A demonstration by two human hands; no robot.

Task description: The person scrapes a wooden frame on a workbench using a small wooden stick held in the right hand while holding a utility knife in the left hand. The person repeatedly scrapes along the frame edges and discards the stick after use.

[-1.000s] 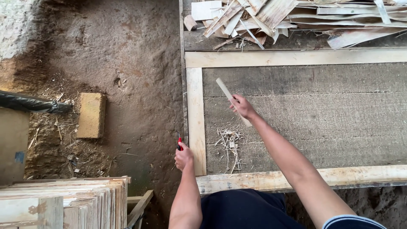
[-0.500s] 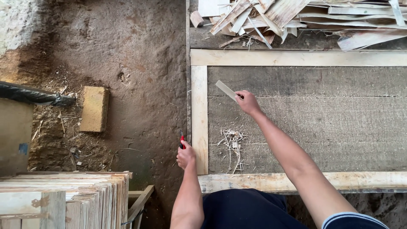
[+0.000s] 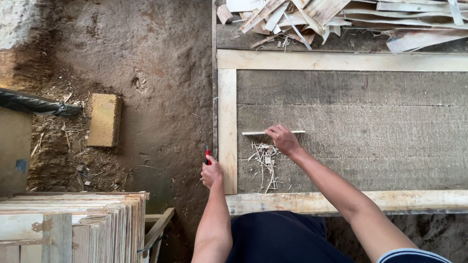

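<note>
One thin wood strip (image 3: 273,132) lies level across the tabletop (image 3: 365,126), pinched in the right hand (image 3: 282,140) grip. The left hand (image 3: 211,173) is closed around one red-handled knife (image 3: 207,157) beside the frame; one brick (image 3: 104,120) rests on the dirt floor.

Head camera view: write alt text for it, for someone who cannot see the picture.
Seen from above, a person's right hand holds a thin pale wood strip level over a grey workbench framed by pale battens, just above a small pile of shavings. The left hand grips a red-handled knife at the bench's edge, over the dirt floor.
</note>
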